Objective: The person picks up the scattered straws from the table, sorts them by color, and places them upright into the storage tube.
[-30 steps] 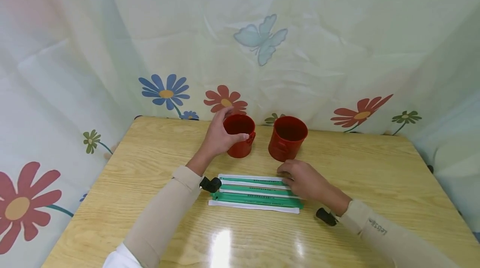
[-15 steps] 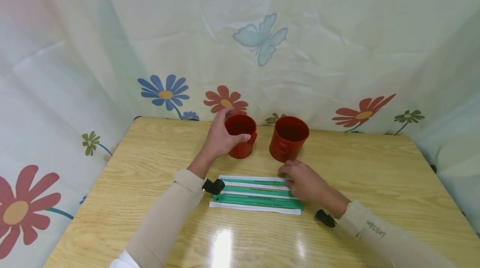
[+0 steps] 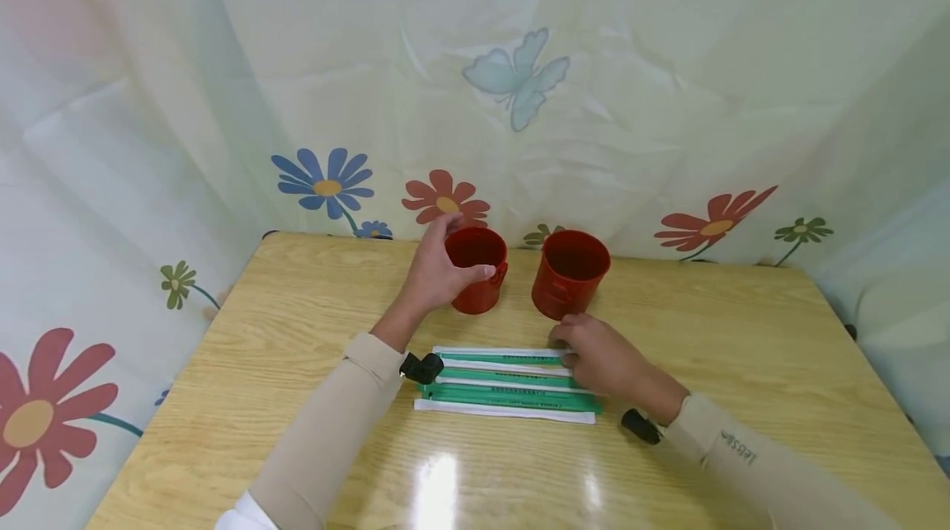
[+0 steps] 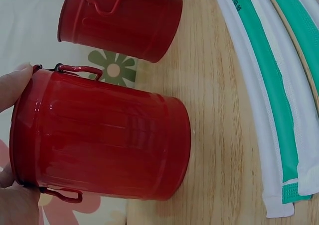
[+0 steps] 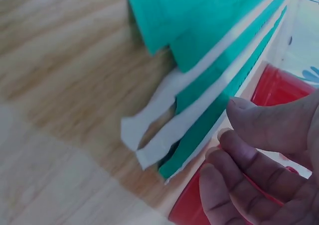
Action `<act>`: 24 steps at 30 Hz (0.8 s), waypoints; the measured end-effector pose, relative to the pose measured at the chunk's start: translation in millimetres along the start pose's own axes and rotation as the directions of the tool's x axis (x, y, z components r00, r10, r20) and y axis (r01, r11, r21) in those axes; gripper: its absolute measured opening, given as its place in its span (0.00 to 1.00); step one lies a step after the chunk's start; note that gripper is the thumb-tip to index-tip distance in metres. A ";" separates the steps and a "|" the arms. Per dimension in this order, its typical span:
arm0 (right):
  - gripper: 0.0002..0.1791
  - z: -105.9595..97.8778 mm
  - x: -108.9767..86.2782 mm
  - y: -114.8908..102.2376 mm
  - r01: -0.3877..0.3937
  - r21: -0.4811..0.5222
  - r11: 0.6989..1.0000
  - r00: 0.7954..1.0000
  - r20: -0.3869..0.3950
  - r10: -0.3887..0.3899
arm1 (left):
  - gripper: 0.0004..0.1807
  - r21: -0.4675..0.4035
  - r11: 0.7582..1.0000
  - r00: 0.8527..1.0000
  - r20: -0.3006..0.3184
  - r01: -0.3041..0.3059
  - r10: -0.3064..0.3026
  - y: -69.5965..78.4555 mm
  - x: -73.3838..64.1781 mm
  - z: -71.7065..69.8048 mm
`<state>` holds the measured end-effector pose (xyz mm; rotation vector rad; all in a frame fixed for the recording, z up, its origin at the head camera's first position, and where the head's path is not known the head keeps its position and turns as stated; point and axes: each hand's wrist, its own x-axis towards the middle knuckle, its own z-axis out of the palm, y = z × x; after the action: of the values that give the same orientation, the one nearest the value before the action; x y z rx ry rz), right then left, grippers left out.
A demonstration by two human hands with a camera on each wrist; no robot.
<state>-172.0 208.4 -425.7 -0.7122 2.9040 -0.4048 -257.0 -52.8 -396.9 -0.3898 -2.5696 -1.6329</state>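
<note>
Two small red metal buckets stand upright side by side near the table's back. My left hand [image 3: 438, 268] grips the left bucket [image 3: 477, 297] at its rim, thumb on the near side and fingers round the far left. Small handles show on this bucket in the left wrist view. The right bucket [image 3: 560, 289] stands just beyond my right hand [image 3: 603, 357]. That hand's fingers are loosely curled over the right ends of several long, narrow green-and-white paper packets [image 3: 512, 390], which look like wrapped chopsticks. In the right wrist view, nothing shows between thumb [image 5: 244, 113] and fingers.
The packets lie lengthwise in a stack of rows on the wooden table [image 3: 712, 324], in front of the buckets. A pale curtain [image 3: 638, 101] printed with flowers and a butterfly hangs right behind the table's back edge.
Hardly anything differs. Both hands, the buckets and the packets keep their places, apart from a slight shift of the head view.
</note>
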 end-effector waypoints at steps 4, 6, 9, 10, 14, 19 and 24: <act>0.14 -2.7 -0.3 3.2 -0.026 0.003 1.000 0.999 0.037 0.026 | 0.50 0.007 1.000 1.000 0.008 0.010 -0.010 0.6 -0.4 -1.6; 0.15 -2.6 -1.2 5.2 -0.029 0.004 1.000 0.998 0.050 0.028 | 0.50 0.012 1.000 1.000 0.013 0.009 -0.010 0.9 -1.0 -2.2; 0.15 -2.1 -2.7 9.6 0.001 0.012 1.000 0.999 0.052 -0.002 | 0.50 0.011 1.000 1.000 0.016 0.006 -0.006 1.8 -1.9 -3.0; 0.15 -2.1 -3.1 11.4 0.021 0.013 1.000 0.999 0.048 -0.022 | 0.50 0.009 1.000 1.000 0.015 0.004 -0.004 2.4 -2.0 -3.2; 0.14 -1.7 -3.7 19.7 0.070 0.010 0.997 0.995 0.065 -0.071 | 0.50 0.005 1.000 1.000 0.027 0.009 -0.009 4.8 -2.4 -3.1; 0.12 -2.3 -2.7 24.7 0.079 -0.015 0.997 0.987 0.142 -0.076 | 0.50 0.008 1.000 0.999 0.033 0.009 -0.009 5.8 -1.5 -2.3; 0.09 -6.3 -4.3 25.2 0.064 -0.030 0.997 0.979 0.198 -0.057 | 0.50 0.011 1.000 0.999 0.032 0.012 -0.013 5.9 -1.0 -1.6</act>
<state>-180.3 233.3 -426.6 -0.7993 2.7154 -0.2711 -254.7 -52.0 -391.2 -0.4033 -2.6082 -1.6292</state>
